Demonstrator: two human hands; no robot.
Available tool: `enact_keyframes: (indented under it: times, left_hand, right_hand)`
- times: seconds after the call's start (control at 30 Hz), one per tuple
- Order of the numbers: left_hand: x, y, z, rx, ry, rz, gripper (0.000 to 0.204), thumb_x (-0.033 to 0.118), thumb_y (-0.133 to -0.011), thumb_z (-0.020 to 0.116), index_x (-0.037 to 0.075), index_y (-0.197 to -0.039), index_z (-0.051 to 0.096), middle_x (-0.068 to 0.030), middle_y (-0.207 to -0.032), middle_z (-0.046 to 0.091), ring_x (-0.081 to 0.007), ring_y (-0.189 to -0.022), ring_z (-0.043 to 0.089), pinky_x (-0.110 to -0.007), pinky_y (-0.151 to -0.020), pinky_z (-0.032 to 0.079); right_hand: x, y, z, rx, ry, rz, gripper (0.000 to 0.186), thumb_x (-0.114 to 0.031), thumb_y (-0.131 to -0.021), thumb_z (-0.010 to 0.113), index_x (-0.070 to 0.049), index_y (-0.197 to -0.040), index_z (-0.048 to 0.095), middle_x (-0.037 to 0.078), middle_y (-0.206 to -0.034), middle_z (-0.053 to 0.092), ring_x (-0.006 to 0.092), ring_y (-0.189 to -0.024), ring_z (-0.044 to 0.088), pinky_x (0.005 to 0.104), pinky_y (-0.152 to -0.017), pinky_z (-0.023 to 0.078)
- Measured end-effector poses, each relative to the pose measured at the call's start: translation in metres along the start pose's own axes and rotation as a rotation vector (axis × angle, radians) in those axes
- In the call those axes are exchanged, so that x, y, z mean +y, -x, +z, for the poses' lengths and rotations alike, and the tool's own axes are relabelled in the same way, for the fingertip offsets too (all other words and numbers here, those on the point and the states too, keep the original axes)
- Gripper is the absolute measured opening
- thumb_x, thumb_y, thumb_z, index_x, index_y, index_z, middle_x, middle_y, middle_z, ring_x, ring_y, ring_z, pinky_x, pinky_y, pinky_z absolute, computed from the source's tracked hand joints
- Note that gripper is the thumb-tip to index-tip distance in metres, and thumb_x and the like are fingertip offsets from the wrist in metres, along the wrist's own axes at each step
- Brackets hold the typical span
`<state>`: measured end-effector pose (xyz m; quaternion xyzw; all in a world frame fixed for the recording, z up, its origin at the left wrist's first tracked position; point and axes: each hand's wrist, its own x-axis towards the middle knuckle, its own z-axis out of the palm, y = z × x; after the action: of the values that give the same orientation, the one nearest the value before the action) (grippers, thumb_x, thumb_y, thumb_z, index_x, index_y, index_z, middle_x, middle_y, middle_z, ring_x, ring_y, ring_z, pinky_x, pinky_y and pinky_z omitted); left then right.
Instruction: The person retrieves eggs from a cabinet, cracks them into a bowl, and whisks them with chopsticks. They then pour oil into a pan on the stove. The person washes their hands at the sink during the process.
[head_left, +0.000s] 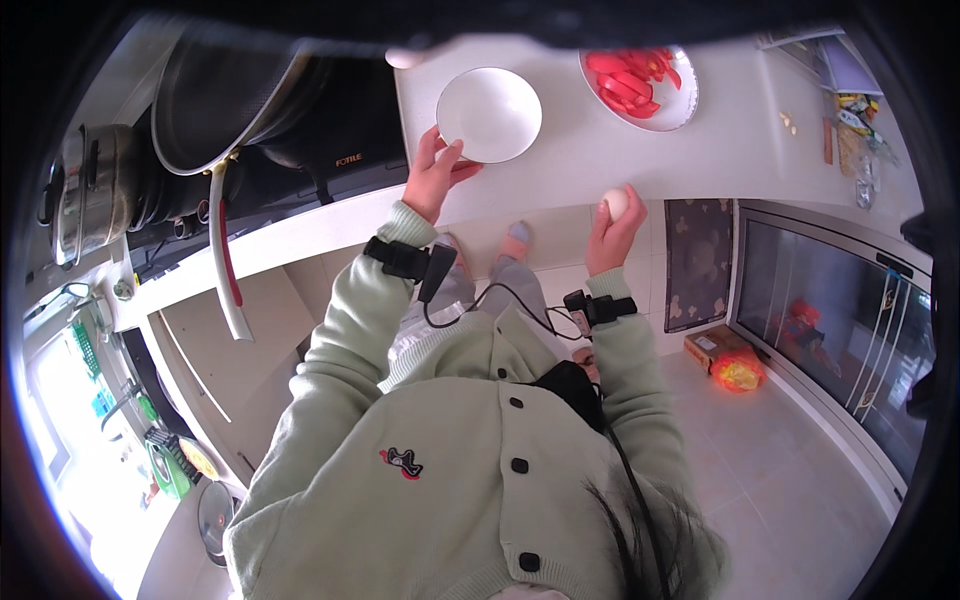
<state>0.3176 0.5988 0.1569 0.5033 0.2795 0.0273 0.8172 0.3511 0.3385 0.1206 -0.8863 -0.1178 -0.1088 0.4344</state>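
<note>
A white bowl with a thin dark rim stands on the white counter, and nothing shows inside it. My left hand grips its near left side, thumb at the rim and fingers under the edge. In my right hand is a pale egg, held between thumb and fingers at the counter's front edge, to the right of the bowl and apart from it. Beyond the egg sits a white plate of cut red tomato pieces. Another pale rounded thing, partly cut off, lies behind the bowl.
At left, a frying pan rests on the black stove, its handle jutting past the counter's front. A steel pot stands farther left. Garlic-like bits and packets lie right. A box is on the floor.
</note>
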Motion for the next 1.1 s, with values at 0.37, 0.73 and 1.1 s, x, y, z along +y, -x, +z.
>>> enact_keyframes:
  times: [0.37,0.73,1.1]
  left_hand:
    - [0.018,0.018,-0.040,0.093,-0.128,0.001,0.032,0.017,-0.095,0.046,0.005,-0.124,0.043,-0.0089,-0.115,0.052,-0.0199,-0.092,0.060,-0.029,-0.084,0.048]
    - [0.023,0.024,-0.054,0.095,-0.106,0.038,0.027,0.015,-0.095,0.046,0.005,-0.120,0.047,-0.0071,-0.109,0.057,-0.0177,-0.090,0.061,-0.028,-0.081,0.049]
    - [0.030,0.022,-0.056,0.107,-0.099,0.063,0.026,0.014,-0.095,0.045,0.005,-0.118,0.049,-0.0076,-0.107,0.058,-0.0161,-0.089,0.060,-0.027,-0.080,0.048]
  right_hand:
    - [0.006,0.005,0.005,0.122,0.098,-0.002,0.048,-0.008,-0.088,0.053,0.000,-0.130,0.031,0.023,-0.123,0.036,0.0382,-0.111,0.042,0.0423,-0.090,0.041]
    - [0.009,0.007,0.007,0.063,0.176,-0.029,0.046,-0.009,-0.088,0.052,0.000,-0.128,0.032,0.022,-0.123,0.036,0.0394,-0.110,0.042,0.0436,-0.089,0.040]
    - [0.015,0.012,0.003,0.041,0.171,0.009,0.047,-0.010,-0.086,0.054,0.002,-0.127,0.033,0.022,-0.122,0.036,0.0389,-0.111,0.040,0.0436,-0.092,0.038]
